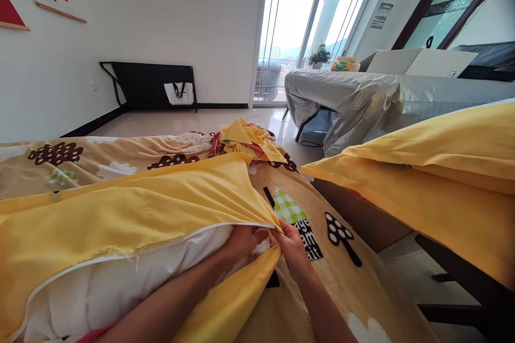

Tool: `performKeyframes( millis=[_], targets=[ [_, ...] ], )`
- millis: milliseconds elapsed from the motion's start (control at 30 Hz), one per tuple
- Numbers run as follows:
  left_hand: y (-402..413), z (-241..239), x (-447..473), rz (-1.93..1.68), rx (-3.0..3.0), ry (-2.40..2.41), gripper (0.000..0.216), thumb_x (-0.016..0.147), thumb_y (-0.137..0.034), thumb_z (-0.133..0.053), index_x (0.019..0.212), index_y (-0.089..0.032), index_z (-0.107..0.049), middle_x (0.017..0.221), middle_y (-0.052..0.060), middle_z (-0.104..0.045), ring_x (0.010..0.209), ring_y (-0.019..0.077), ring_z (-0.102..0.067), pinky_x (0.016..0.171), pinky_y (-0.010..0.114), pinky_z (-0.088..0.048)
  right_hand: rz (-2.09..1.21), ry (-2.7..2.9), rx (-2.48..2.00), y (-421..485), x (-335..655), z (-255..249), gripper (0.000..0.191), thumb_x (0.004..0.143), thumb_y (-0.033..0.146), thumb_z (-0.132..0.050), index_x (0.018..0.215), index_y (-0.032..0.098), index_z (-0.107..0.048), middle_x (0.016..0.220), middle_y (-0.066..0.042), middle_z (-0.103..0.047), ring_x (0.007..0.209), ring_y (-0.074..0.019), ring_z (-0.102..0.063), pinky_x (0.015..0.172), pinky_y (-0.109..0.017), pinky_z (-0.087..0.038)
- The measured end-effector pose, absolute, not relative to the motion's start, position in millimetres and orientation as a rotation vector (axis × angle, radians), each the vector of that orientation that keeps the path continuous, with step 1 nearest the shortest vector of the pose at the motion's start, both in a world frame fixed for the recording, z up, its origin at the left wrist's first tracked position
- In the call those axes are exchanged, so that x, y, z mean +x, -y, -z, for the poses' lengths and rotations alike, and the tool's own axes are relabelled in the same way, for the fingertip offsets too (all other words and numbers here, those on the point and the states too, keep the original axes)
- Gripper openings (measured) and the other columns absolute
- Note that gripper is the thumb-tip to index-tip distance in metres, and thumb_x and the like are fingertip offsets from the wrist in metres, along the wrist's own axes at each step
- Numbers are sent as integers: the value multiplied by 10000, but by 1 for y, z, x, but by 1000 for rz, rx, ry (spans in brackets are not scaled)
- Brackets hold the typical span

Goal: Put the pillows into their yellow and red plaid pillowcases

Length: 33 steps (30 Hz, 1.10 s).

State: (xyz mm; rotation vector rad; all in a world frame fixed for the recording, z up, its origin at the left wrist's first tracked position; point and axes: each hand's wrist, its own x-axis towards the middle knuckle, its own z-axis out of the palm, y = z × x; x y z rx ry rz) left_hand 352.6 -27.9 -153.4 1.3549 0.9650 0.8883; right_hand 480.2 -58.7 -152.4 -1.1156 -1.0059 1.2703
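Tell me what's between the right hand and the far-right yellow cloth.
In the head view, tan blanket shows between the right hand and that yellow cloth, printed with lettering and a dotted dark tree.

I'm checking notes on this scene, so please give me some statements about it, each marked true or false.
1. The right hand pinches the edge of the yellow cover. True.
2. The left hand lies flat on top of the cover. False: it is in the cover's opening, beside the white filling.
3. The blanket underneath is plain blue. False: it is tan and patterned.
4. A white bag with dark handles shows near the far wall. True.
5. The potted plant stands on the floor. False: it is on the silver-covered table.
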Motion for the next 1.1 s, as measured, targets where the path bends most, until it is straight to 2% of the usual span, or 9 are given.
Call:
performKeyframes(
  millis=[100, 267, 367, 500, 600, 667, 767, 900, 1100],
  targets=[
    [24, 161, 357, -972, 1309, -929, 228, 679, -125, -646, 897, -184, -674, 1126, 79, -713, 1047, 256, -643, 970, 395, -470, -1264, 1039, -1120, 59, 479, 153, 467, 619, 550, -784, 897, 177, -747, 860, -63, -728, 773, -229, -633, 713, -313, -489],
    [22, 169, 362, -1067, 1297, -948, 225, 646, -151, -684, 869, -177, -671, 1038, 84, -730, 990, 255, -657, 920, 378, -494, -1225, 1181, -1143, 61, 484, 150, 479, 671, 580, -734, 910, 165, -734, 850, -55, -712, 753, -213, -615, 689, -297, -483],
    [25, 166, 360, -1036, 1295, -906, 241, 665, -266, -715, 888, -177, -694, 1018, 82, -735, 979, 255, -660, 906, 366, -497, -1206, 1367, -1199, 62, 495, 146, 493, 710, 594, -694, 942, 160, -715, 820, -47, -691, 758, -204, -600, 663, -275, -474],
    [27, 166, 358, -925, 1330, -940, 355, 672, -498, -709, 746, -151, -704, 821, 82, -741, 818, 249, -668, 767, 342, -516, -1122, 1352, -1311, 57, 514, 148, 553, 785, 676, -534, 895, 166, -718, 738, -43, -649, 692, -168, -574, 595, -246, -449],
    [26, 169, 358, -903, 1363, -987, 427, 654, -564, -700, 683, -138, -695, 746, 83, -726, 735, 232, -650, 697, 319, -496, -1109, 1175, -1428, 49, 523, 157, 579, 706, 693, -572, 857, 154, -719, 662, -30, -611, 566, -141, -537, 464, -232, -390],
    [24, 173, 359, -899, 1367, -1001, 445, 649, -576, -698, 675, -131, -699, 745, 90, -725, 711, 226, -641, 680, 316, -488, -1225, 1206, -1437, 47, 524, 162, 512, 634, 617, -670, 860, 160, -723, 681, -25, -631, 557, -136, -540, 438, -222, -379],
    [22, 176, 359, -898, 1397, -1002, 456, 652, -585, -686, 685, -131, -709, 774, 97, -731, 737, 236, -644, 696, 324, -492, -1467, 1321, -1322, 47, 518, 164, 386, 647, 489, -701, 865, 172, -733, 735, -26, -683, 622, -141, -577, 501, -219, -423],
    [22, 174, 359, -910, 1473, -994, 425, 670, -569, -662, 669, -146, -707, 740, 75, -723, 784, 249, -640, 737, 338, -495, -1635, 1200, -1184, 49, 507, 167, 368, 605, 375, -744, 903, 159, -724, 754, -27, -710, 635, -150, -610, 584, -247, -467],
    [31, 162, 358, -980, 1581, -1055, 365, 761, -477, -602, 617, -148, -667, 679, 55, -678, 742, 217, -600, 724, 325, -465, -1750, 1056, -1103, 49, 499, 173, 258, 569, 327, -765, 734, 141, -697, 586, 7, -643, 509, -96, -532, 505, -206, -399]
  ],
)
